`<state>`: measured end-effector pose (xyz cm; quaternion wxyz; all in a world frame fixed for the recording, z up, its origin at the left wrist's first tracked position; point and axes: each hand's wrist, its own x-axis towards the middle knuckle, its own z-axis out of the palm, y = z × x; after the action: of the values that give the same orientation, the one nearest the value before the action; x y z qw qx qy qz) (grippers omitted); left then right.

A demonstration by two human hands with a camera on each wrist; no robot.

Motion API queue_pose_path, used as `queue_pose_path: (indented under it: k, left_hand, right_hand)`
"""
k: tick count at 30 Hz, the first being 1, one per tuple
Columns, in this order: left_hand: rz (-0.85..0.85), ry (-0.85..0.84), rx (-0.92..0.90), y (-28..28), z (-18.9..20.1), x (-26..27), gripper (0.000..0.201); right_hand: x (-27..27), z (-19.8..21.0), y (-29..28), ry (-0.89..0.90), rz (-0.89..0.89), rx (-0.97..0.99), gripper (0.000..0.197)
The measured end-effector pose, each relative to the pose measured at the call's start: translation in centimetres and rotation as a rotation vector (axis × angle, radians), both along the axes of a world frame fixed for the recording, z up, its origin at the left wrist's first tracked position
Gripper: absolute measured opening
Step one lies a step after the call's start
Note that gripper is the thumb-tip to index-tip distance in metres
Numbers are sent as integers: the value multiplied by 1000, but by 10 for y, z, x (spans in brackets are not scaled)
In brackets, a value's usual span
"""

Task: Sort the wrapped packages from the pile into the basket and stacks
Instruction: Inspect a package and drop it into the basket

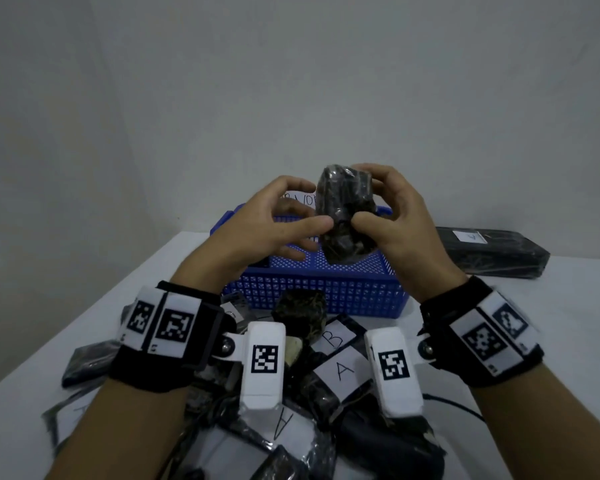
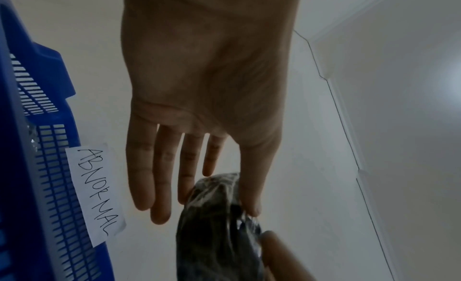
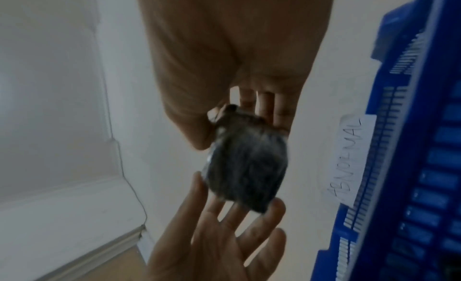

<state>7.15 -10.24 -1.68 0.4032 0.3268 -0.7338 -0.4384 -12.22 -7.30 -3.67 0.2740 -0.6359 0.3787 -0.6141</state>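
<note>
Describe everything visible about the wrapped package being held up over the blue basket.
The wrapped package is a dark, lumpy bundle in glossy, crinkled clear film, with mottled black and pale contents. No paper label shows on the faces seen. It is held upright in the air, above the blue basket whose tag reads ABNORMAL. The right hand grips it, thumb on the near side and fingers curled over its top; the left hand has its fingers spread, the thumb tip touching the package's lower left side. It touches nothing else.

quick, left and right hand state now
left hand: open, straight fingers touching the wrapped package.
right hand: grip closed around the package.
</note>
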Motion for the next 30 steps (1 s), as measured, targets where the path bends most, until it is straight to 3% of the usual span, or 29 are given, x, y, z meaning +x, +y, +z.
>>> queue_pose_path:
  k: [4, 7, 12, 18, 22, 26, 28, 30]
  left_hand:
    - [14, 16, -75, -4, -2, 4, 49]
    - [-4, -5, -175, -4, -2, 5, 52]
    - [-35, -34, -241, -6, -2, 4, 47]
    - [4, 11, -304, -4, -1, 1, 38]
    - [106, 177, -331, -6, 1, 4, 22]
    - [183, 278, -225, -9, 2, 6, 14]
    - [156, 269, -157, -10, 3, 8, 15]
    - [107, 219, -116, -11, 3, 10, 16]
  right_hand:
    - [4, 5, 3, -34, 86, 106, 36]
    - [2, 11, 6, -83, 53, 228, 41]
    - [-2, 11, 6, -34, 23, 132, 19]
    - [2, 12, 10, -2, -40, 40, 20]
    - [-1, 13, 10, 96, 105, 23, 49]
    - [-3, 6, 11, 573, 65, -34, 122]
    - [0, 3, 9, 687, 15, -101, 133]
    - [2, 3, 6, 682, -19, -176, 132]
